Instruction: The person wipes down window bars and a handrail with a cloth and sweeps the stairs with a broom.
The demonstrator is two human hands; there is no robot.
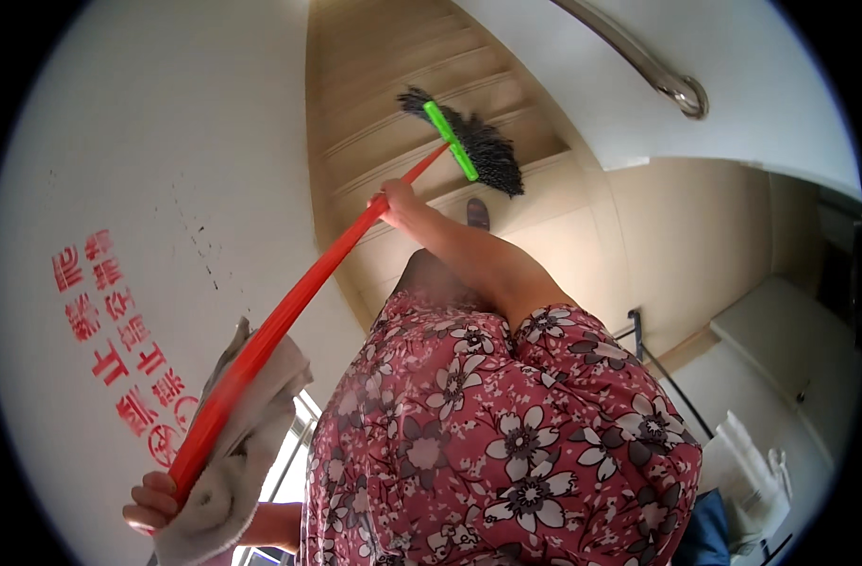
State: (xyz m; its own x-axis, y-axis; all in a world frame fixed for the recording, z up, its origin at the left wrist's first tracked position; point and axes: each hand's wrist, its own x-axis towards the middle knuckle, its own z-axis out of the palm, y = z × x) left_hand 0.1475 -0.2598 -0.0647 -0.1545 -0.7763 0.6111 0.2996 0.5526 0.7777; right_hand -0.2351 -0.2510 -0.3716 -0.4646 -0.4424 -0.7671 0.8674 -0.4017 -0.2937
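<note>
Red pole (287, 310) is held by left hand (153, 503) and right hand (396, 202)

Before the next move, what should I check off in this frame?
1. Left hand closed around the red handle: ok.
2. Right hand closed on it, nearer the head: ok.
3. Green bar joined to dark bristles: ok.
4. Bristles touching a step: cannot tell.
5. Left hand clear of grey cloth: not ok, cloth hides its wrist.
6. Both feet visible: not ok, only one dark shoe.

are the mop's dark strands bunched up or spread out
Spread out: the dark strands fan out beyond both ends of the green clamp.
</note>
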